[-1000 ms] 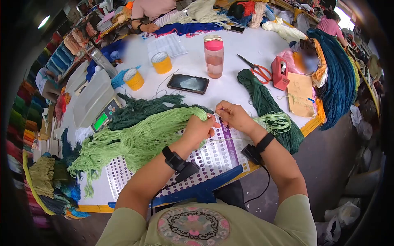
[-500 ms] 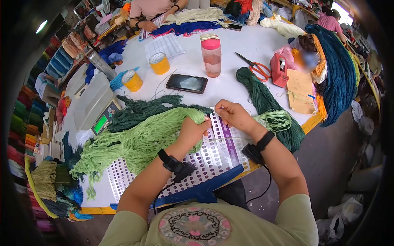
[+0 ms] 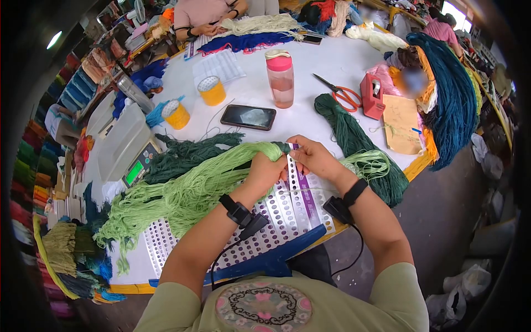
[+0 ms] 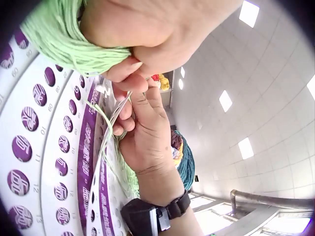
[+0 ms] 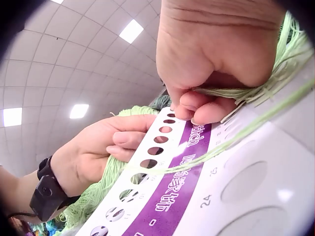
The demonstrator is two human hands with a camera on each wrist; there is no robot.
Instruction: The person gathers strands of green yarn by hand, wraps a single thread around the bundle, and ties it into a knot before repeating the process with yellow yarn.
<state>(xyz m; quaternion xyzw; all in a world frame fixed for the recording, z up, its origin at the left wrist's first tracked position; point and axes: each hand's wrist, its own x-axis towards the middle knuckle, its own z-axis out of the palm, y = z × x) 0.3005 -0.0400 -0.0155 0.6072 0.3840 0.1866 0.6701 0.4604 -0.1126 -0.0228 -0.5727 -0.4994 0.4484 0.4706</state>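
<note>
My left hand (image 3: 267,170) grips the gathered end of a light green yarn hank (image 3: 191,180) and, in the right wrist view, touches a punched white card strip (image 5: 156,139) at its edge. My right hand (image 3: 318,159) pinches the far end of that strip; in the right wrist view thin green strands (image 5: 231,92) pass under its curled fingers. More punched cards with purple bands (image 4: 91,142) lie below the hands. A light green strand (image 5: 236,140) runs across the strip. In the left wrist view the fingertips of both hands meet at the strip's edge.
Dark green yarn (image 3: 177,160) lies behind the light hank, another dark green hank (image 3: 359,133) to the right. Beyond stand a phone (image 3: 248,117), pink-lidded bottle (image 3: 280,80), tape rolls (image 3: 212,91), scissors (image 3: 344,95), a red dispenser (image 3: 373,97) and a scale (image 3: 134,172). A person sits opposite.
The white strip between my hands has lifted and tilted, and my fingers have come closer together at its far end. Across the table, the other person's hands have come together.
</note>
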